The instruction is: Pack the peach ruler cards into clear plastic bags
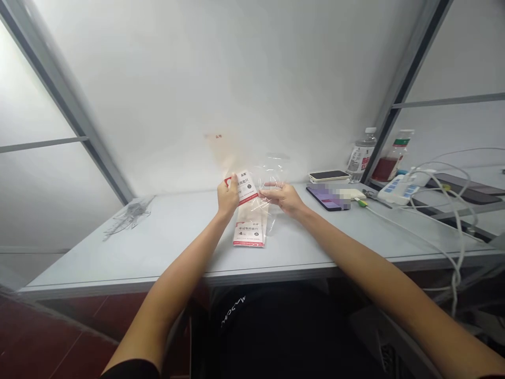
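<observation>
My left hand (228, 198) grips a white-and-red ruler set packet (248, 187), thumb across its front, tilted above the table. Opposite it, my right hand (285, 198) pinches a clear plastic bag (273, 167) beside the packet's right edge. The bag is see-through, so where it ends is hard to make out. Below the hands, near the table's front edge, lies another ruler set packet (248, 235) with the same white-and-red print; something seems to lie under its right edge.
Crumpled clear plastic with dark lines (132, 213) lies on the table's left. At right are two phones (329, 176) (325, 199), a power strip (402, 187) with tangled white cables (457, 231), and a water bottle (361, 155). A white panel (236, 79) rises behind.
</observation>
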Motion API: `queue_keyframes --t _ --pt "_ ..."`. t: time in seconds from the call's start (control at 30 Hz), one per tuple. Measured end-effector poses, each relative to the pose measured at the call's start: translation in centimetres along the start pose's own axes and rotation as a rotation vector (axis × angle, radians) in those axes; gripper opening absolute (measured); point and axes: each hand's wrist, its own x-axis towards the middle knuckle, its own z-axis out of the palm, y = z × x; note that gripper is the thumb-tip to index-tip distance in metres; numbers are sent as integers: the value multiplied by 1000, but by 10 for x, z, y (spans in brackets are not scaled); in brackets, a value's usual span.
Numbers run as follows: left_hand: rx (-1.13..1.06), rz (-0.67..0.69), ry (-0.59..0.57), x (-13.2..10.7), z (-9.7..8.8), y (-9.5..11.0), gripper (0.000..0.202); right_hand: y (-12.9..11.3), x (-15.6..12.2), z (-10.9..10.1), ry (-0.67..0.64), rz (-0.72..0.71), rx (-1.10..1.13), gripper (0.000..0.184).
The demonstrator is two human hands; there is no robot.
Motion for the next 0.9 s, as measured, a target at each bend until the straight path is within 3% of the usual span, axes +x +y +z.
queue_keyframes --t 0.17,0.37,0.57,0.7,0.77,0.9 --pt "5 8 14 -1 0 2 41 5 3 0 -5 -9 -7 37" --pt "72 -24 -80 -6 3 -4 42 9 6 0 40 -22 -12 36" --pt "136 -80 -129 -6 7 -8 30 7 6 -1 78 -43 15 32" --pt "124 -110 -424 -9 5 -5 35 3 7 -5 99 -56 95 33" --pt "152 -93 -506 -10 4 -4 36 1 8 -7 126 -55 93 33" --pt "155 -5 -423 -7 3 -4 37 0 8 -9 90 -11 36 34"
